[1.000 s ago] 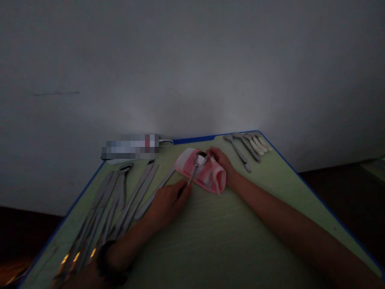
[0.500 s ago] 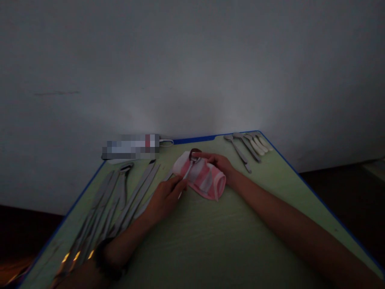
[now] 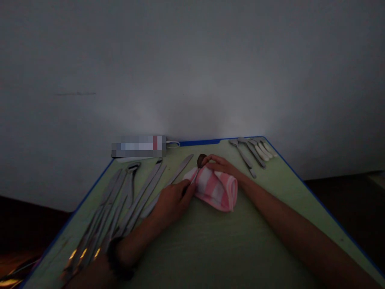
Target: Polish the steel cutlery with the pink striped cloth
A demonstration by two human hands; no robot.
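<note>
In my left hand (image 3: 177, 198), closed at the lower middle, is the thin handle of a spoon (image 3: 201, 160). The spoon's bowl looks dark and points away from me. My right hand (image 3: 219, 163) has its fingers bent at the bowl's right edge. Beneath that hand bunches a pink and white striped cloth (image 3: 215, 188), lying against the spoon's neck and hanging toward the table. How the right fingers grip the cloth is partly hidden. Just left of my left hand lies a table knife (image 3: 183, 164), partly covered by the hand.
Several knives and other cutlery (image 3: 112, 200) lie along the left of the green table (image 3: 228, 249). Spoons (image 3: 242, 156) and white-handled pieces (image 3: 263, 150) lie at the back right. A blurred-out white object (image 3: 138, 147) with a cord loop stands at the back left, by the wall (image 3: 192, 72).
The view has shifted slightly, moving everything rightward and down. My right index finger, stretched across the spoon's bowl before, is now bent at its edge. More of the bowl and the nearby knife shows.
</note>
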